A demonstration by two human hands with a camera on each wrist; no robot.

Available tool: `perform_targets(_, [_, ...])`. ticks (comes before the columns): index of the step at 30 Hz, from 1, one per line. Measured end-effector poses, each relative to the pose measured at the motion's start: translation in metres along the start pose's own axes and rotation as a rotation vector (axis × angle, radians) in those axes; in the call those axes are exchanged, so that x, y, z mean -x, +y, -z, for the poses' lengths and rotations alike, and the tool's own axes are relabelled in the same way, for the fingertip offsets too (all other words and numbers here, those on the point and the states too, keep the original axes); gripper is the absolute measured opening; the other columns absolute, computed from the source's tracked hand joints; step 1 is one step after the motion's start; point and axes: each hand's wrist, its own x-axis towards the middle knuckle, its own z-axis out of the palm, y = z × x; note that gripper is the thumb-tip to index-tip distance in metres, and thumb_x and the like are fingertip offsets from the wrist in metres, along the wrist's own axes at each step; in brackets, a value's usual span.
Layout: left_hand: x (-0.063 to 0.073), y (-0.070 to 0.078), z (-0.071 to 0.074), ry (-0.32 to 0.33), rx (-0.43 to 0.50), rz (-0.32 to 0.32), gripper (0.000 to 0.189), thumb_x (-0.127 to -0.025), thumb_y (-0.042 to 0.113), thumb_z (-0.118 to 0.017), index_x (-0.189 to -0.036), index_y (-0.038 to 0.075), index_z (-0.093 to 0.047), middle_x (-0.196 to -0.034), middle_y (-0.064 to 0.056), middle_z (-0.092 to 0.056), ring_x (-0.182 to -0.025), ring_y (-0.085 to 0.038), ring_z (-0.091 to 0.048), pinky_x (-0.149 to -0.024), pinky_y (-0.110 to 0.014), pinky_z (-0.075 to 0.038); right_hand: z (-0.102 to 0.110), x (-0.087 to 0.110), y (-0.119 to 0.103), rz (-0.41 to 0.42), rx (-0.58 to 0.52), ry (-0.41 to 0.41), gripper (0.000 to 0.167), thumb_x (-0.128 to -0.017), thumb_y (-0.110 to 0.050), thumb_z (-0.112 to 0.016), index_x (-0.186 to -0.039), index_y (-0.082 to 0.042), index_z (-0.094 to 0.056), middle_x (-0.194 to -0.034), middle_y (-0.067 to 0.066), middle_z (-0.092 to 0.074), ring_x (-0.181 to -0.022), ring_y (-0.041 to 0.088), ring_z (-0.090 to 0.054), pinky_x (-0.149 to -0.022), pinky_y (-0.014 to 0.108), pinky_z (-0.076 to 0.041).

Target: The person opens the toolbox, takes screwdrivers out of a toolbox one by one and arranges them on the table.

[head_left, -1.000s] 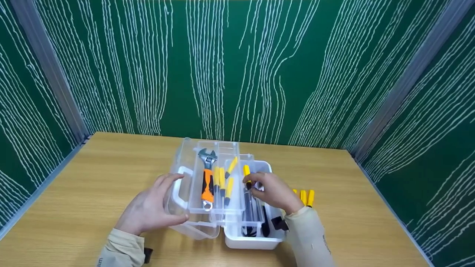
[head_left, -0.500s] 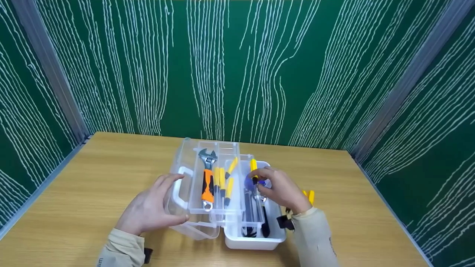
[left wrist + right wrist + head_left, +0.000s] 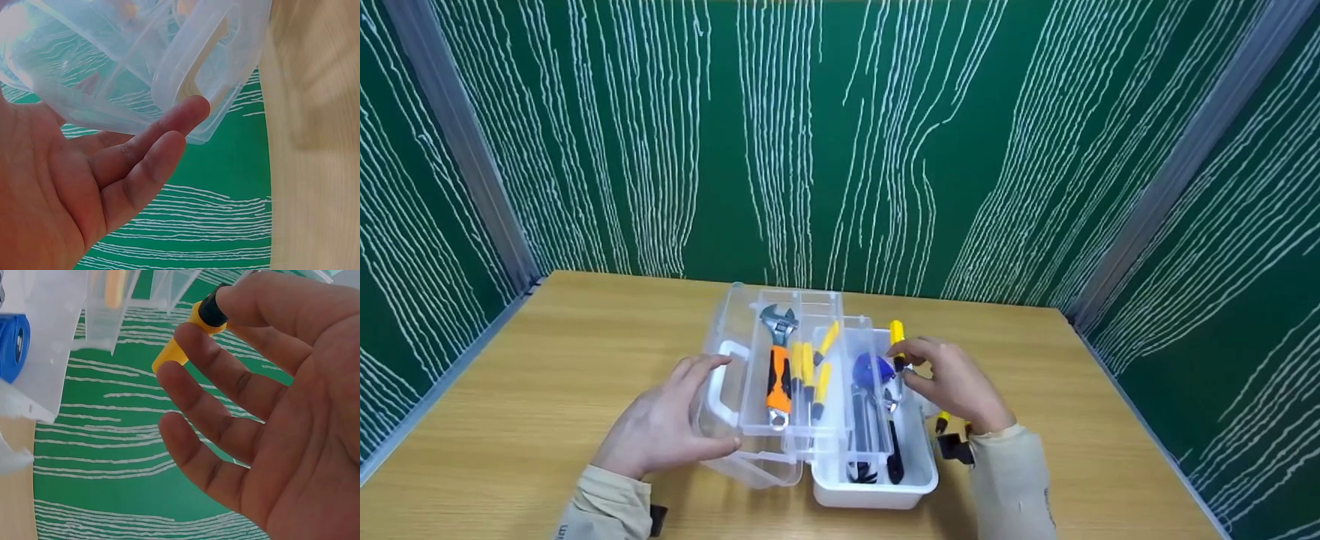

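Note:
In the head view, my right hand (image 3: 960, 379) pinches a screwdriver with a yellow and black handle (image 3: 897, 334) between thumb and fingertips, above the right edge of the white toolbox (image 3: 876, 495). The right wrist view shows that handle (image 3: 171, 354) and a bit of thin metal shaft by the thumb. My left hand (image 3: 664, 420) rests spread against the clear open lid (image 3: 724, 315), fingertips at its white handle (image 3: 725, 382). Its fingers look fairly straight in the left wrist view. An adjustable wrench (image 3: 779, 367) with an orange handle lies in the upper tray.
Several yellow-handled tools (image 3: 808, 364) lie in the tray beside the wrench. Inside the box are a blue round object (image 3: 872, 370) and a black-handled tool (image 3: 895, 454). Yellow-handled tools (image 3: 943, 420) lie right of the box, partly hidden by my right wrist. Green walls enclose the wooden table (image 3: 607, 322).
My right hand has moved right with the screwdriver, from over the inside of the box to its right edge. The blue round object now shows more fully. My left hand stays in place.

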Motion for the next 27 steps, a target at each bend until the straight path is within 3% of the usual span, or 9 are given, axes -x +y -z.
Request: perform_targets(27, [0.0,-0.001,0.0,0.0,-0.023,-0.01,0.1,-0.055,0.063,-0.082,-0.14,0.04,-0.036,-0.141,0.006,-0.043,-0.106,-0.024,-0.057,-0.091,-0.054,-0.05,0.027,0.01,0.031,-0.123,-0.047,-0.027,0.033,-0.088,-0.007,-0.063,-0.116,-0.022,-0.067,-0.117,0.004,-0.065,-0.104,0.026,-0.058,-0.085,0.041,-0.056])
